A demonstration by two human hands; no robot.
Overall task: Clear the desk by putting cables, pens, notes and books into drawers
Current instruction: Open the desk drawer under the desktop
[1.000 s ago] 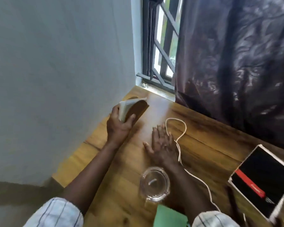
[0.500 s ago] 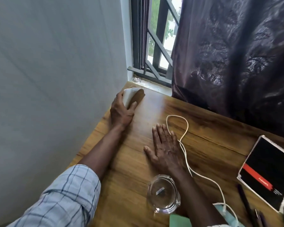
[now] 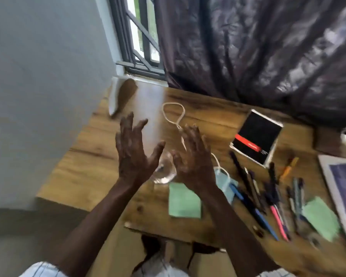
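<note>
My left hand (image 3: 135, 150) and my right hand (image 3: 194, 158) hover above the wooden desk (image 3: 100, 156), fingers spread, holding nothing. A brown book (image 3: 122, 96) with white page edges leans against the wall at the desk's far left corner. A white cable (image 3: 173, 114) loops behind my right hand. A black notebook with a red stripe (image 3: 257, 138) lies to the right. Several pens (image 3: 268, 196) are scattered near the front right. Green notes (image 3: 184, 200) lie below my right wrist, and another green note (image 3: 320, 216) lies farther right.
A clear glass dish (image 3: 164, 174) sits under my hands. A pale blue face mask (image 3: 225, 182) lies beside the pens. A large paper sheet (image 3: 339, 188) covers the right edge. A dark curtain (image 3: 258, 47) and a barred window (image 3: 140, 37) stand behind the desk.
My left hand let go of the brown book, which now leans at the wall. Both hands lifted off the desk, fingers spread. The view pulled back and right.
</note>
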